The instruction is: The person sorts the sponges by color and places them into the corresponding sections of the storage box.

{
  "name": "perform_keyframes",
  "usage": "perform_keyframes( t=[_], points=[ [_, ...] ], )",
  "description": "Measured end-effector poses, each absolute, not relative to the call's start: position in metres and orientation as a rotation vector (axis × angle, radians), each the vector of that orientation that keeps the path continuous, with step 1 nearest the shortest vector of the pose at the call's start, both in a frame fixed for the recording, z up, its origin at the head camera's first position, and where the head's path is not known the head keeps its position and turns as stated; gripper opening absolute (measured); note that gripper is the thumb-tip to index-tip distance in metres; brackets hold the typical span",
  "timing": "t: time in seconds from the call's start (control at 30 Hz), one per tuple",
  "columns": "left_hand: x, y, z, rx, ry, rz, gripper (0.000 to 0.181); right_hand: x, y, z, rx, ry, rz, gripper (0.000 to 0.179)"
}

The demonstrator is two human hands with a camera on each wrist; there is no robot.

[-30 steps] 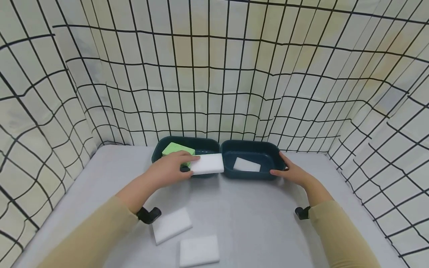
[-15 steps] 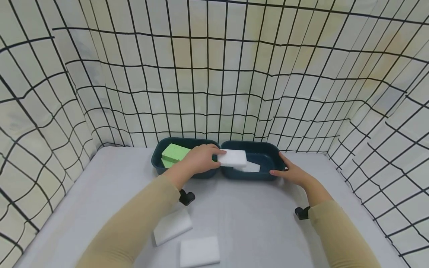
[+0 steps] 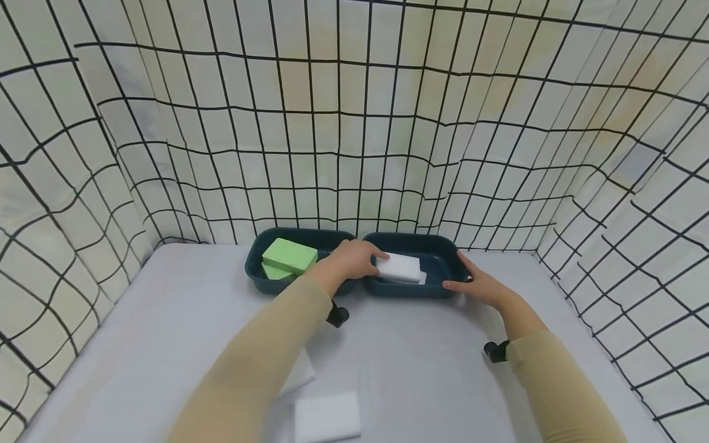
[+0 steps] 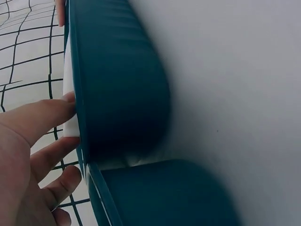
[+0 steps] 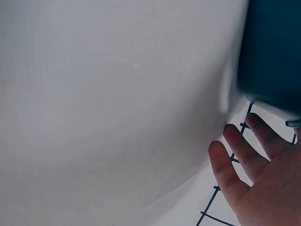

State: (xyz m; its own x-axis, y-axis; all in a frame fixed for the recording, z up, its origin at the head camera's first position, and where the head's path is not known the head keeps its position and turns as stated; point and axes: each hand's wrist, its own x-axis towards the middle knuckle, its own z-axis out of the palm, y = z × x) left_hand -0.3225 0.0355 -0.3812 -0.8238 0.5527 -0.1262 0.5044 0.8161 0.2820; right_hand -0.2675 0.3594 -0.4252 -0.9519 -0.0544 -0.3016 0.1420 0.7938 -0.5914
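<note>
My left hand (image 3: 354,259) reaches over the left dark teal bin (image 3: 301,232) and pinches a white sponge (image 3: 400,267) between thumb and fingers, low inside the right teal bin (image 3: 407,290). Beneath that sponge lies another white piece (image 3: 423,279), mostly covered. The left wrist view shows the sponge (image 4: 69,82) partly hidden behind the bin wall (image 4: 122,80). My right hand (image 3: 483,288) rests at the right bin's right end, thumb at the front rim and a finger toward the back rim. Its other fingers (image 5: 242,150) extend straight beside the bin in the right wrist view.
Two green sponges (image 3: 290,256) are stacked in the left bin. On the white table, a white sponge (image 3: 327,417) lies near the front, and another (image 3: 299,372) is partly behind my left sleeve. A black wire grid (image 3: 339,154) stands behind the bins and along both sides.
My left hand has carried the white sponge rightward from above the left bin and lowered it into the right bin, over the piece there. My right hand has stayed at the bin's end.
</note>
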Motion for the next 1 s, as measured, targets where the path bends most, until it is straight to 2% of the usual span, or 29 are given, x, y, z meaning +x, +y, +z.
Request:
perform_keyframes(
  t=[0.33, 1.0],
  points=[
    [-0.327, 0.063, -0.389, 0.887, 2.842, 0.074, 0.044, -0.268, 0.361, -0.427, 0.051, 2.689, -0.933, 0.109],
    [-0.323, 0.113, -0.392, 0.892, 2.749, 0.143, 0.05, -0.266, 0.364, -0.427, 0.047, 2.68, -0.95, 0.109]
  ],
)
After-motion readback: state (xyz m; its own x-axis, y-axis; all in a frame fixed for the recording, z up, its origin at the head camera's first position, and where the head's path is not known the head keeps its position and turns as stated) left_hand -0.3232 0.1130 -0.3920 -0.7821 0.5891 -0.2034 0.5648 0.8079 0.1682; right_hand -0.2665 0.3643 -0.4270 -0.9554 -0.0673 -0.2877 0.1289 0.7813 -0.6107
